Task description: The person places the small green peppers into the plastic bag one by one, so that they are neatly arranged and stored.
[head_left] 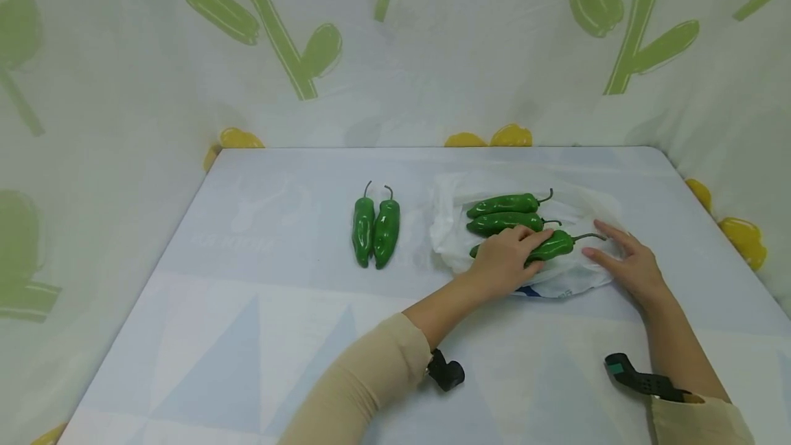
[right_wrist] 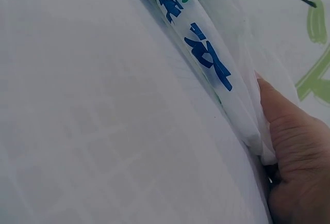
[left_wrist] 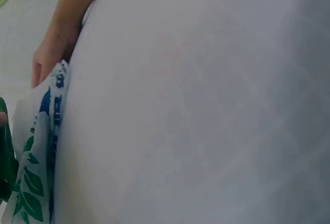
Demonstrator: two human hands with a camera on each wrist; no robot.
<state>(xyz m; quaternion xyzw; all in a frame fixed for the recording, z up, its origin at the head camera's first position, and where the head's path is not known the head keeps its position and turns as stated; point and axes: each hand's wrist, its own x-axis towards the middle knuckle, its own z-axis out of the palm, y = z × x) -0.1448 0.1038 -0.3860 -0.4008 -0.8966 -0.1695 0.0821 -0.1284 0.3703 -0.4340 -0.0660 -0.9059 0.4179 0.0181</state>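
Three green peppers lie on a white plastic bag; the rear pepper (head_left: pixel 503 205) and middle pepper (head_left: pixel 503 222) are side by side. My left hand (head_left: pixel 503 259) reaches over the front pepper (head_left: pixel 556 246) and grips it, fingers on the far side and thumb on the near side. Its stem points right, toward my right hand (head_left: pixel 633 270). That hand rests at the right edge of the plastic bag (head_left: pixel 448 225), thumb and fingers spread apart. In the right wrist view, the thumb (right_wrist: pixel 286 105) lies against the bag, which carries blue and green print; the other fingers are hidden.
Two more green peppers, a left one (head_left: pixel 363 232) and a right one (head_left: pixel 386 232), lie upright side by side left of the bag, stems away from me. The pale table (head_left: pixel 296 362) ends at a back edge before a leaf-patterned cloth (head_left: pixel 432 74).
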